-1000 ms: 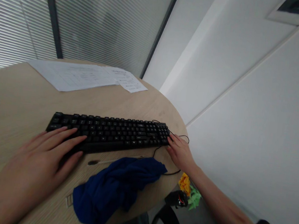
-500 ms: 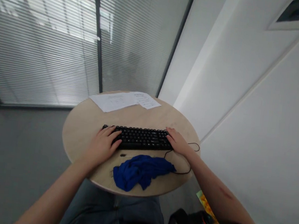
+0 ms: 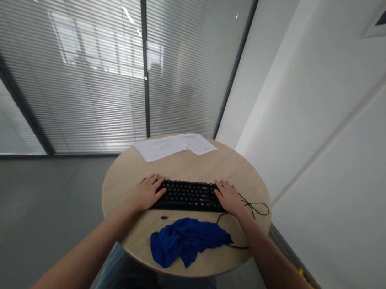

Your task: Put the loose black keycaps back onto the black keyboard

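Observation:
A black keyboard [image 3: 190, 196] lies across the middle of the round table. My left hand [image 3: 147, 194] rests at its left end, fingers stretched forward and the thumb over the keys; it covers that end. At the right end my right hand [image 3: 228, 197] lies with fingers extended over the edge keys. Both hands look open, touching the keyboard without a visible closed grip. Closer to me is a crumpled blue cloth [image 3: 186, 240], apart from both hands. A thin black cable [image 3: 258, 210] loops beside my right wrist, and part of it runs under the forearm.
Printed paper sheets [image 3: 165, 148] lie at the far side of the light wooden table [image 3: 125, 165]. A small dark oval mark [image 3: 164, 218] shows between keyboard and cloth. A white wall [image 3: 338, 109] rises close on the right; glass with blinds [image 3: 90, 101] stands behind.
My view has shifted, so the table appears lower and further right. My left hand has moved outward to the keyboard's left end. My right hand stays at the right end.

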Demonstrator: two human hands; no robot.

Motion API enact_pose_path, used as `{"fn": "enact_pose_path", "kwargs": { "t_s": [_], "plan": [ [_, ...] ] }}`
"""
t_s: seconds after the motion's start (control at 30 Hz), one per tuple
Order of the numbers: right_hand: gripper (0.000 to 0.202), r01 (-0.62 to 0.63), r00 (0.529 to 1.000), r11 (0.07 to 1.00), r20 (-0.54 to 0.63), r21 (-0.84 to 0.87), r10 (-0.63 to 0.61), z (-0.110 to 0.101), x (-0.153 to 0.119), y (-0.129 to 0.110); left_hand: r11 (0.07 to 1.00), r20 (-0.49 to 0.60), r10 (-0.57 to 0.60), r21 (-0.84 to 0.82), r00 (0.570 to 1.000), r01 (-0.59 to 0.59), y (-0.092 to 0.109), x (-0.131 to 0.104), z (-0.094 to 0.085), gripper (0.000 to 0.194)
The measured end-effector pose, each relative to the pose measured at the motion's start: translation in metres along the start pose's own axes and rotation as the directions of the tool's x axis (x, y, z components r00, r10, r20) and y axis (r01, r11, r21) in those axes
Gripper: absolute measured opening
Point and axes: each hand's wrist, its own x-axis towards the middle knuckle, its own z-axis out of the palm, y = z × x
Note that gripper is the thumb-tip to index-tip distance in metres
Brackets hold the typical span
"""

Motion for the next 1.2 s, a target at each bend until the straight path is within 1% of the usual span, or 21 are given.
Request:
{"fn": "enact_pose_path", "kwargs": {
  "t_s": [0.1,0.23,0.37,0.47,0.53,0.57,0.63,0.73,0.8,0.83,0.97,1.03,1.1,1.17,1.2],
  "plan": [
    [0.059,-0.004,1.000,1.000,-0.001,0.015,0.004,0.001,-0.001,-0.001,1.000,0.009,-0.005,-0.023,1.000,0.005,-0.001,0.000,0.000,0.064],
    [0.056,0.012,0.997,0.999,-0.082,0.031,-0.009,0.006,-0.004,0.000,0.996,-0.005,-0.014,-0.087,1.000,0.013,-0.001,-0.003,0.000,0.064],
    [0.055,0.033,0.989,0.998,-0.148,0.062,-0.024,0.012,-0.008,0.003,0.975,-0.051,-0.031,-0.220,0.998,0.019,-0.003,-0.008,-0.001,0.064],
    [0.054,0.026,0.988,0.995,-0.157,0.093,-0.011,0.012,-0.009,0.004,0.932,-0.119,-0.094,-0.361,0.988,0.045,-0.008,-0.013,-0.002,0.062],
    [0.053,0.018,0.989,0.995,-0.146,0.101,-0.003,0.011,-0.010,0.004,0.884,-0.179,-0.194,-0.458,0.964,0.093,-0.014,-0.016,-0.002,0.062],
    [0.053,0.016,0.990,0.995,-0.141,0.101,-0.002,0.011,-0.011,0.004,0.856,-0.205,-0.258,-0.502,0.944,0.125,-0.019,-0.018,-0.002,0.064],
    [0.052,0.018,0.990,0.995,-0.140,0.100,-0.004,0.010,-0.012,0.004,0.794,-0.236,-0.386,-0.577,0.892,0.191,-0.029,-0.018,0.000,0.068],
    [0.051,0.018,0.988,0.995,-0.153,0.102,-0.002,0.008,-0.014,0.003,0.704,-0.234,-0.528,-0.658,0.817,0.267,-0.043,-0.015,0.003,0.069],
    [0.051,0.015,0.987,0.995,-0.159,0.100,0.001,0.007,-0.016,0.003,0.657,-0.215,-0.585,-0.690,0.782,0.302,-0.048,-0.012,0.005,0.063],
    [0.051,0.016,0.987,0.995,-0.161,0.098,0.000,0.007,-0.016,0.003,0.641,-0.202,-0.603,-0.699,0.771,0.318,-0.049,-0.012,0.006,0.059],
    [0.052,0.015,0.988,0.995,-0.156,0.099,0.000,0.006,-0.016,0.004,0.613,-0.164,-0.642,-0.697,0.749,0.372,-0.047,-0.017,0.004,0.046],
    [0.052,0.001,0.989,0.994,-0.146,0.105,0.015,0.001,-0.016,0.004,0.611,-0.160,-0.651,-0.691,0.742,0.386,-0.044,-0.020,0.003,0.043],
    [0.053,-0.005,0.987,0.993,-0.160,0.114,0.024,-0.013,-0.020,0.001,0.619,-0.154,-0.643,-0.681,0.750,0.391,-0.042,-0.021,0.002,0.041],
    [0.054,0.049,0.981,0.988,-0.195,0.144,-0.020,-0.034,-0.028,-0.008,0.636,-0.142,-0.621,-0.665,0.771,0.390,-0.040,-0.022,0.000,0.040],
    [0.054,0.110,0.976,0.979,-0.206,0.170,-0.074,-0.047,-0.034,-0.016,0.647,-0.136,-0.608,-0.656,0.782,0.389,-0.039,-0.022,-0.001,0.040]
  ]
}}
